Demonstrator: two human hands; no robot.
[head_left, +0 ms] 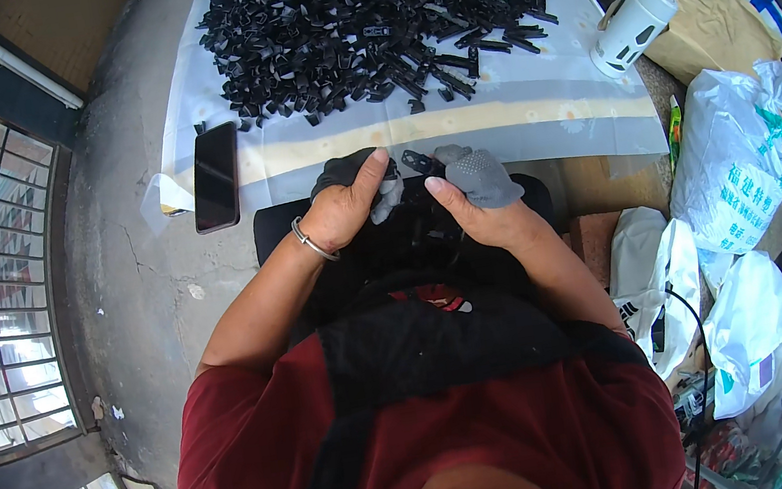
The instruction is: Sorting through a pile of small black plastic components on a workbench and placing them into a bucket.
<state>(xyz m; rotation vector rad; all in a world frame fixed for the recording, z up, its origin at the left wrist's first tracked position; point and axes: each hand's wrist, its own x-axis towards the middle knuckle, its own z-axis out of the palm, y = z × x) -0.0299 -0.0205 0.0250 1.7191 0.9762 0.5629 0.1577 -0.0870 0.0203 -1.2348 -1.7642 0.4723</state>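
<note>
Just off the near edge of the table, above my lap, I hold both hands close together. My right hand (482, 192) is closed, thumb pressed against grey-gloved fingers, on a small black plastic part (418, 161) that points toward the other hand. My left hand (349, 196) is also closed, with a bare thumb lying along fingers in a dark glove; what it holds, if anything, is hidden. Beyond them on the table, a big heap of small black plastic parts (369, 30) spreads out, with both short clips and longer strips in it.
A black phone (216, 176) lies at the left edge of the covered table (535, 122). To the right stands a white tumbler (633, 26) with dark marks. Stuffed white plastic bags (727, 159) and brown sacks (716, 19) crowd the right side, and a black cable (698, 325) hangs there.
</note>
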